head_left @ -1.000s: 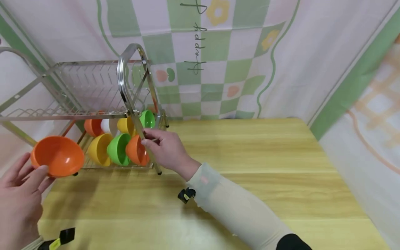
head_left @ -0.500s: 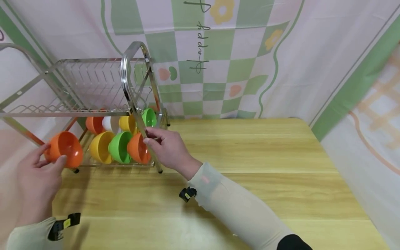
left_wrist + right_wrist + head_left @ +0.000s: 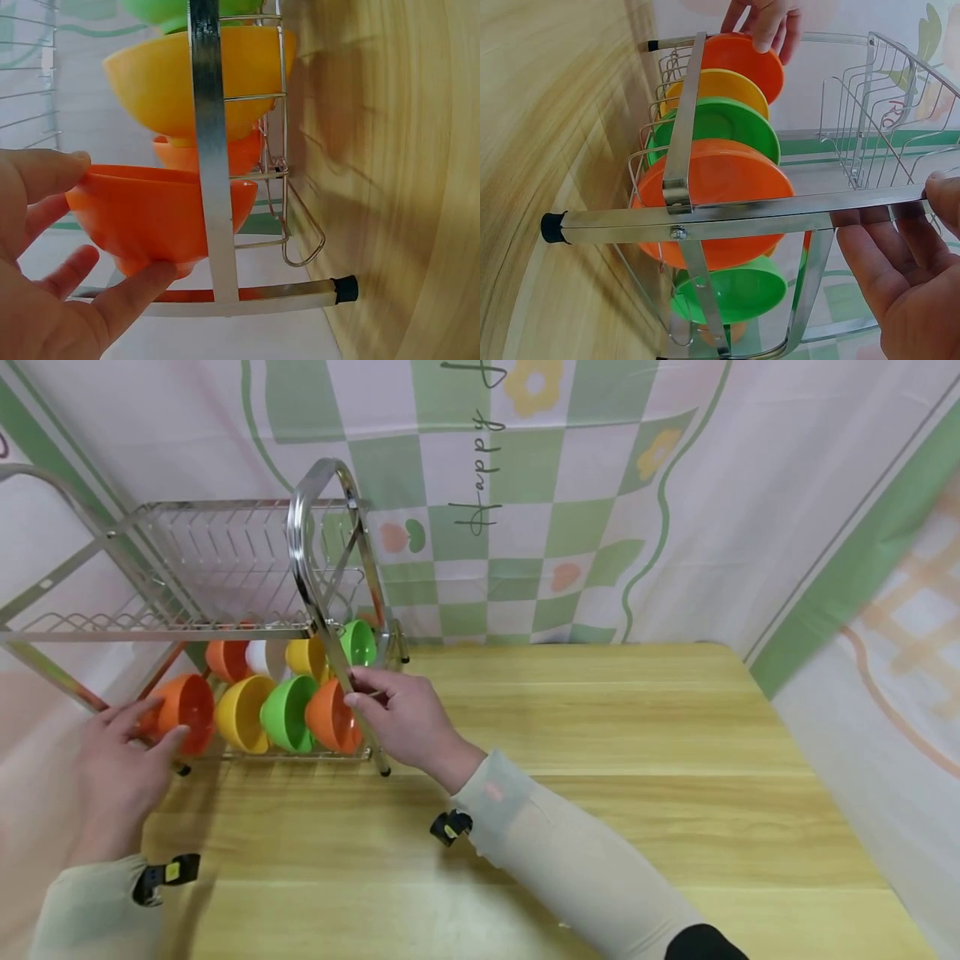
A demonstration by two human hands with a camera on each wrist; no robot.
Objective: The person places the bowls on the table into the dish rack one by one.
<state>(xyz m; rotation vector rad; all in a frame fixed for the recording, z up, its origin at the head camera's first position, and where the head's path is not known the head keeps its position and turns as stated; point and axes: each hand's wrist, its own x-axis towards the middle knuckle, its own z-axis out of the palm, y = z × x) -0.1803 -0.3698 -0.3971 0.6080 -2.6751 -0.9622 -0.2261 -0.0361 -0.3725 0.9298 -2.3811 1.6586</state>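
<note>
An orange bowl (image 3: 189, 714) stands on edge at the left end of the lower tier of a metal dish rack (image 3: 302, 539). My left hand (image 3: 120, 768) pinches it, one digit at the rim and another by the base in the left wrist view, where a front bar crosses the bowl (image 3: 142, 217). Beside it lean a yellow bowl (image 3: 238, 717), a green bowl (image 3: 282, 717) and a second orange bowl (image 3: 324, 718). My right hand (image 3: 408, 714) grips the rack's right front post, thumb and fingers around the metal in the right wrist view.
Behind the front row sit smaller bowls: an orange one (image 3: 227, 660), a white one (image 3: 264, 658), a yellow one (image 3: 303, 658) and a green one (image 3: 358, 643). The rack's upper tier (image 3: 217, 547) overhangs them. A wooden table (image 3: 600, 760) extends right, before a patterned curtain (image 3: 517, 527).
My left hand has carried the orange bowl rightward into the lower tier, turning it from facing up to standing on edge beside the yellow bowl. My right hand stays on the post.
</note>
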